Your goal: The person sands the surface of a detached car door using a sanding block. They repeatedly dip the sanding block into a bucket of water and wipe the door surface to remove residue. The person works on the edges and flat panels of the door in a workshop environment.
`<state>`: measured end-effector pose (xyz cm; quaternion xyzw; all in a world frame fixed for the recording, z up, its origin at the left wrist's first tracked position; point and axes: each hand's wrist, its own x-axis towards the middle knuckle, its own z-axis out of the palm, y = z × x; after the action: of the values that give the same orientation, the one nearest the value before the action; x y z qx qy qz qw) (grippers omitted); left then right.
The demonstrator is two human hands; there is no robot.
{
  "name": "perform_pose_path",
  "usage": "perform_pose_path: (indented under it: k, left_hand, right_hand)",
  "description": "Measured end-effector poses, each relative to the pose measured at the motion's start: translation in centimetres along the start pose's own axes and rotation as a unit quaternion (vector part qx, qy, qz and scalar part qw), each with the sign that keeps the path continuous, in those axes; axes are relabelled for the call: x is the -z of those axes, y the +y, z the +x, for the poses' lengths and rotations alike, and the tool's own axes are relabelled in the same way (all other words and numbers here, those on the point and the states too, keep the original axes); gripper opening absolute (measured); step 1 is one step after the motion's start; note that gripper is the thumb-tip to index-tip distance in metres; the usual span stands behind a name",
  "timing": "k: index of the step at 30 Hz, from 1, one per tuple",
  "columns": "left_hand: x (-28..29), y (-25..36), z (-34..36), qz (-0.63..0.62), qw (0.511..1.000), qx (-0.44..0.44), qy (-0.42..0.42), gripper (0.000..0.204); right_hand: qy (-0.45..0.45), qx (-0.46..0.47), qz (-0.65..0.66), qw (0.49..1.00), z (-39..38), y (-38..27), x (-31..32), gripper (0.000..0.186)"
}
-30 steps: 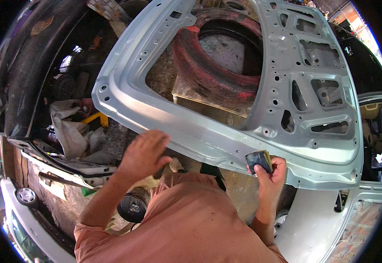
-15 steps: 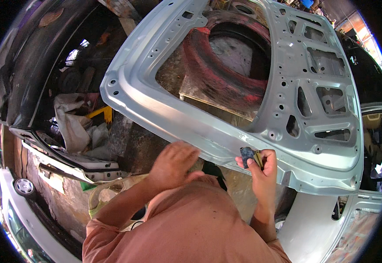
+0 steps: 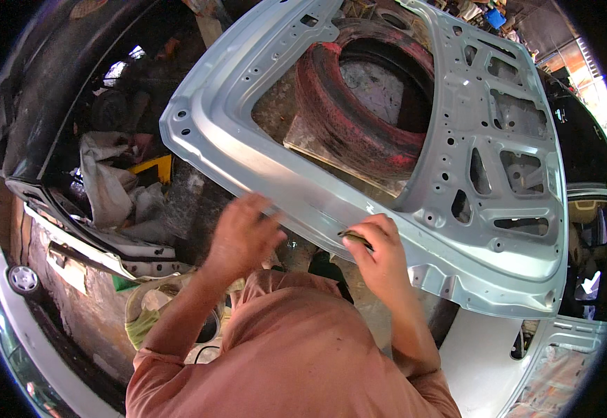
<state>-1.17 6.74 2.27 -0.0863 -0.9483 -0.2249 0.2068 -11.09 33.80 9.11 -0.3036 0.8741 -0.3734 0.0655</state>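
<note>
A silver-grey car tailgate panel (image 3: 296, 177) lies tilted in front of me, its large window opening on the left and several cutouts on the right. At its near edge my right hand (image 3: 377, 247) pinches a thin, folded piece of sandpaper (image 3: 356, 239), dark with an olive-yellow side. Most of the sandpaper is hidden by the fingers. Over the same near edge, farther left, my left hand (image 3: 243, 235) is blurred by motion. Its fingers look apart, and nothing shows in them. Whether it touches the panel I cannot tell.
A red-and-black tyre (image 3: 317, 97) lies under the window opening on a board (image 3: 331, 164). To the left are a dark car body (image 3: 59, 90) and a grey cloth (image 3: 101, 174). A light panel (image 3: 481, 341) stands at lower right; a white car (image 3: 11, 327) is at lower left.
My left hand has moved left and slightly away from me. My right hand has moved left with the sandpaper, now turned edge-on and mostly covered by the fingers.
</note>
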Motion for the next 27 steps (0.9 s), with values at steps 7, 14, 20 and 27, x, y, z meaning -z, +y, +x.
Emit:
perform_pose_path:
  k: [7,14,20,27]
  left_hand:
    - [-3.8,-5.2,-2.5,-0.271,0.838,0.364,0.304,0.024]
    - [-2.4,-8.8,2.8,-0.473,0.639,0.537,0.282,0.058]
    - [-3.5,-9.7,2.8,-0.420,0.689,0.516,0.287,0.058]
    - [-2.7,-9.6,2.6,-0.424,0.678,0.532,0.278,0.059]
  right_hand:
    - [-0.084,0.077,-0.145,0.983,2.1,-0.9,-2.7,0.016]
    - [-0.116,0.070,-0.186,0.973,0.7,1.2,-1.4,0.020]
    - [-0.116,0.094,-0.161,0.976,8.7,-4.3,-9.4,0.019]
    - [-0.108,0.123,-0.191,0.968,6.5,-2.6,-8.1,0.018]
